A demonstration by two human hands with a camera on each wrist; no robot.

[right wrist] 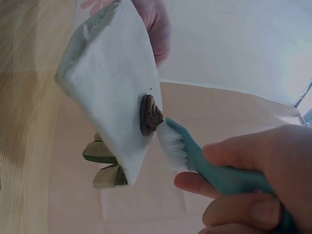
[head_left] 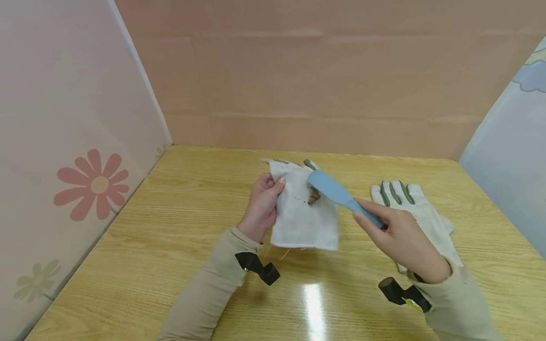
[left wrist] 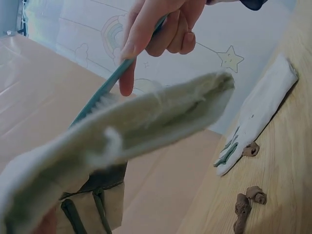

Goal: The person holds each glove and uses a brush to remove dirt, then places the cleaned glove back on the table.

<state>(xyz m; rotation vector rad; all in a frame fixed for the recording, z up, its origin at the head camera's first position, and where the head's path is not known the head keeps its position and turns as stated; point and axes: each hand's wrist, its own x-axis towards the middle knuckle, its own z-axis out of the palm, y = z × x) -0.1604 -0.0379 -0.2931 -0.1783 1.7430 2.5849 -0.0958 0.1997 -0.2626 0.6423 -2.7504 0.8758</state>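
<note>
My left hand [head_left: 262,203] grips the left edge of a white work glove [head_left: 298,225] with green trim, raised above the table with its cuff toward me. A brown, clay-like lump [right wrist: 150,115] sticks to the glove's face. In my right hand [head_left: 405,237] is a blue scrub brush [head_left: 334,189], held by its handle. Its white bristles [right wrist: 171,146] stand at the lump's edge in the right wrist view; whether they press on it I cannot tell. The left wrist view shows the glove's open cuff [left wrist: 161,112] with loose fluff, hiding most of my left hand.
A second white glove [head_left: 431,220] with green trim lies on the wooden table [head_left: 179,213] at the right, partly behind my right hand. Beside it in the left wrist view are several brown lumps [left wrist: 242,212]. Fabric walls [head_left: 298,85] enclose the table's back and sides.
</note>
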